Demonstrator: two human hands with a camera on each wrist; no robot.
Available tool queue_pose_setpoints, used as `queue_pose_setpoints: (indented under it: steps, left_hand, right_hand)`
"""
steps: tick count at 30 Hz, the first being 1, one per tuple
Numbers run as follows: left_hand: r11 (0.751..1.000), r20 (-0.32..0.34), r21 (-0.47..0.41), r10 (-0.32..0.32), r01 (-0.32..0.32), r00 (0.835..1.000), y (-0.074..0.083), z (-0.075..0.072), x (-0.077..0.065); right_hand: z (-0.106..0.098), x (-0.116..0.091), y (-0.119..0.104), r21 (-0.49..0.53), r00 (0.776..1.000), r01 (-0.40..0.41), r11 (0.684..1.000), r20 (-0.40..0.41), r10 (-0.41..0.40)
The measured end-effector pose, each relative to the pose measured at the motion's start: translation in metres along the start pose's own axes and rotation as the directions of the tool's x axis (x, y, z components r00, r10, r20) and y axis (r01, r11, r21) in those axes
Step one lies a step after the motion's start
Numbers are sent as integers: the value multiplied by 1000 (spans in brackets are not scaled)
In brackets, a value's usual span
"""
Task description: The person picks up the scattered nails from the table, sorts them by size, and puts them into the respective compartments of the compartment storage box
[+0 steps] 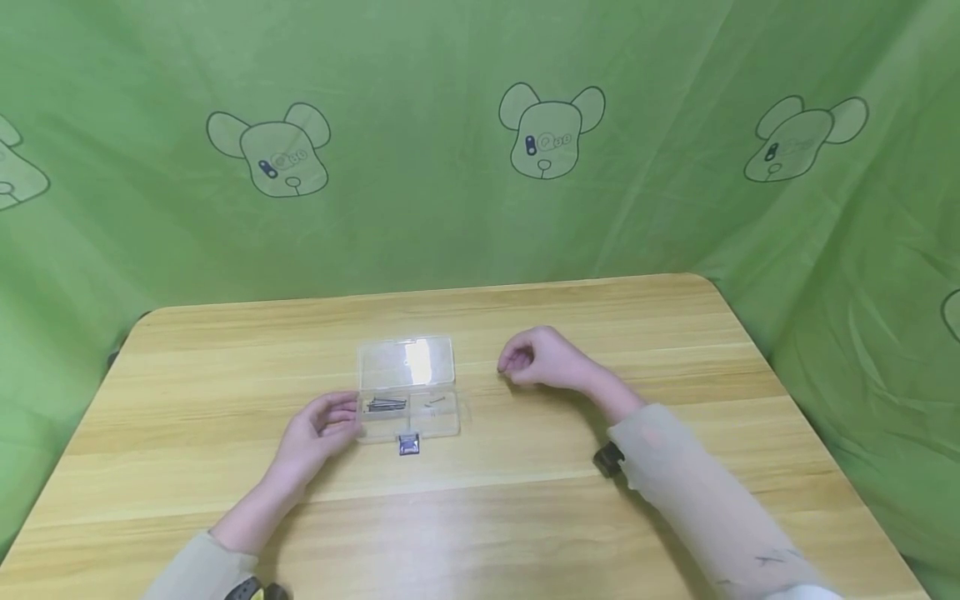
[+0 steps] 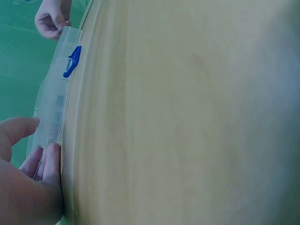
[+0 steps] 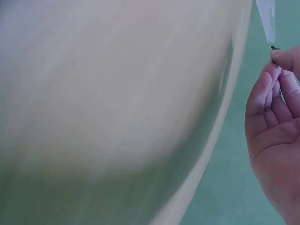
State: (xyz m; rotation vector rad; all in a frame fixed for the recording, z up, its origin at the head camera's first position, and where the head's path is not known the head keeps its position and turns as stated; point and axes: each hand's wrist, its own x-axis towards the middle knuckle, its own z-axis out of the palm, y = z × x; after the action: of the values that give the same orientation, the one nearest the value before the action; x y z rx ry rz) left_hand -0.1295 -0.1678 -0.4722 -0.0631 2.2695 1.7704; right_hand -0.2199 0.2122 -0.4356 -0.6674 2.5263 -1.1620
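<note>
A clear plastic compartment box [image 1: 435, 427] lies on the table with its lid [image 1: 382, 362] raised at the far side. Its blue latch [image 1: 408, 444] is at the near edge. Several dark, thin screws or nails [image 1: 386, 405] lie in the far left compartment, and a few small fasteners [image 1: 435, 402] in the right one. My left hand [image 1: 318, 432] holds the box's left end between thumb and fingers. To the right of the box, my right hand [image 1: 551, 358] pinches a tiny dark metal piece [image 3: 274, 48] between thumb and index fingertip; most of it is hidden.
The wood-patterned table [image 1: 480, 533] reaches back to a green curtain [image 1: 420, 225] with mouse-head prints, which also hangs along both sides. A dark wrist device [image 1: 608, 459] sits at the right cuff, another [image 1: 255, 590] at the left.
</note>
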Motion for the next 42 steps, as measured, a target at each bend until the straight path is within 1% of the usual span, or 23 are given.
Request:
queue_pose_setpoints:
  steps: [5,12,19,25,33,42]
  left_hand:
    - [1000,-3,-1,-2,2,1000,0,0,1]
    - [1000,-3,-3,-6,6,1000,1,0,1]
    - [1000,-3,-7,-3,3,1000,0,0,2]
    - [1000,-1,-2,-2,2,1000,0,0,2]
    - [1000,0,3,-4,4,1000,1,0,1]
    - [1000,-3,-7,-10,10,1000,1,-1,1]
  right_hand:
    - [11,13,-13,9,999,28,1000,22,-28]
    - [26,29,-30,32,997,48,998,56,-49]
    - [40,38,-45,60,992,69,996,99,-75]
    - [50,43,-53,57,988,76,995,132,-83]
    - [59,47,-56,21,983,81,997,166,-83]
    - [62,47,-60,-49,979,106,993,180,-95]
